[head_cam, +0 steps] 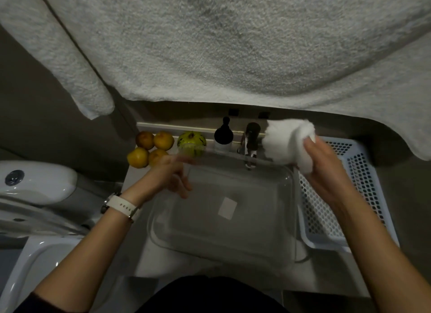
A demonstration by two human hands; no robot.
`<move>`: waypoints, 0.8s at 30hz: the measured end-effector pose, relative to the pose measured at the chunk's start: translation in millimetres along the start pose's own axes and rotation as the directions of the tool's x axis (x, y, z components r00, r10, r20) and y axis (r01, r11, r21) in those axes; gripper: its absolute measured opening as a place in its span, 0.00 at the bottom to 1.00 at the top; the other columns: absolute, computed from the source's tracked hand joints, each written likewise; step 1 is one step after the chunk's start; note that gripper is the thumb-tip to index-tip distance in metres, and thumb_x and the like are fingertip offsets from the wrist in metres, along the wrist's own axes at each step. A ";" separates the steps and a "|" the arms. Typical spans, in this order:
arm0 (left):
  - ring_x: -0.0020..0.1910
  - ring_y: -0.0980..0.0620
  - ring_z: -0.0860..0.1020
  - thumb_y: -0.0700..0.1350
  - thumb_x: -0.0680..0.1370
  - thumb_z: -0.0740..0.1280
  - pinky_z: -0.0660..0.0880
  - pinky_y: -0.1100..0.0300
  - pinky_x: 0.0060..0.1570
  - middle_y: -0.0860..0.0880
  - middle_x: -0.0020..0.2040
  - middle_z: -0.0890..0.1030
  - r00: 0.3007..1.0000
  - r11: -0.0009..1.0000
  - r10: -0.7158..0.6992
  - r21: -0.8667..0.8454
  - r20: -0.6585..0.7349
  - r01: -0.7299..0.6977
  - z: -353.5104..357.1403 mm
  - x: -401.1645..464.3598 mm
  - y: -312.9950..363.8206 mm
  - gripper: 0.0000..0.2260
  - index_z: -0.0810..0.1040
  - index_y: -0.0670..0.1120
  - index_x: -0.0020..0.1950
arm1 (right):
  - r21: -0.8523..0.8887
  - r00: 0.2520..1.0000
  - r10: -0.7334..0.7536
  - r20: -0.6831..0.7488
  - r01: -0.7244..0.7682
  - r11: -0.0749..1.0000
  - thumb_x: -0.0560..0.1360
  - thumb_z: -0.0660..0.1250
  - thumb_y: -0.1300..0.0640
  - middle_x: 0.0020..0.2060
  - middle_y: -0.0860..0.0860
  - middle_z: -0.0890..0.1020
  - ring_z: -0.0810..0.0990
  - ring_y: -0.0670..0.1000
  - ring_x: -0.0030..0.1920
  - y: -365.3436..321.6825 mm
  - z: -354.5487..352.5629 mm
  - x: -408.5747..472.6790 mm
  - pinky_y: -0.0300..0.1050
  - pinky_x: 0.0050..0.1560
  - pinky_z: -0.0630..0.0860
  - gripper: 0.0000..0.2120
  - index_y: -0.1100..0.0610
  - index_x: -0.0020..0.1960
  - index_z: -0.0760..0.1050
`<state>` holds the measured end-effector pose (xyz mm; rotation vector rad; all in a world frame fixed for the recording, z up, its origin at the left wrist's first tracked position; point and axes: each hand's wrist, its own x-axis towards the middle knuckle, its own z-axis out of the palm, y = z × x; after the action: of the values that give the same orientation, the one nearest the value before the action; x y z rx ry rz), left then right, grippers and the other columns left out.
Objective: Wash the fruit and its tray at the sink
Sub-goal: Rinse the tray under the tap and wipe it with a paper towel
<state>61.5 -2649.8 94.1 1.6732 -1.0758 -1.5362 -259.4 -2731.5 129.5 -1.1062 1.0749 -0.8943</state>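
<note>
tray: clear glass tray (224,210) sits over the sink, under the tap (251,144)
left hand (171,176): fingers curled round its left rim
right hand (326,168): gripping a white cloth (286,142)
fruit: four yellow fruits (149,148) plus a green one (191,143) on the back ledge

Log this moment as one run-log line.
left hand: grips clear tray rim over sink | right hand: holds white cloth | fruit: on ledge, left of tap

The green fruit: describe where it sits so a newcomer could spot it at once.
Start at the dark faucet behind the sink. Go left past the black soap pump along the back ledge. The green fruit lies there, alone in being green with dark streaks, right of four yellow-orange fruits.
</note>
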 end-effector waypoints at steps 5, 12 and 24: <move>0.36 0.34 0.81 0.35 0.80 0.55 0.75 0.51 0.39 0.32 0.44 0.82 0.999 0.995 -0.002 0.095 0.035 -0.001 23.4 6.8 8.0 0.12 0.76 0.44 0.56 | -0.490 0.921 -0.111 0.373 0.297 0.820 0.81 0.60 0.57 0.50 0.53 0.81 0.78 0.48 0.47 -24.7 78.3 26.1 0.42 0.46 0.73 0.11 0.59 0.61 0.74; 0.33 0.36 0.82 0.42 0.80 0.56 0.77 0.36 0.44 0.38 0.37 0.84 0.999 0.991 0.028 0.133 0.021 -0.031 21.9 7.8 1.8 0.10 0.74 0.54 0.51 | -0.758 0.840 -0.010 0.542 0.494 0.427 0.81 0.60 0.56 0.64 0.60 0.72 0.71 0.58 0.62 15.0 146.4 42.3 0.48 0.57 0.68 0.20 0.60 0.70 0.65; 0.29 0.43 0.81 0.36 0.82 0.55 0.79 0.56 0.27 0.38 0.34 0.80 0.995 0.995 0.098 -0.015 -0.025 -0.098 0.7 -4.1 -1.5 0.11 0.74 0.36 0.61 | -0.774 0.859 0.029 0.511 0.446 0.449 0.81 0.61 0.54 0.61 0.56 0.75 0.75 0.55 0.57 30.2 94.5 32.9 0.50 0.57 0.72 0.14 0.56 0.65 0.68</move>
<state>61.1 -2645.4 94.7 1.5997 -1.1131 -1.4555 -158.6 -2732.9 102.0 -2.2660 0.9807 -0.1262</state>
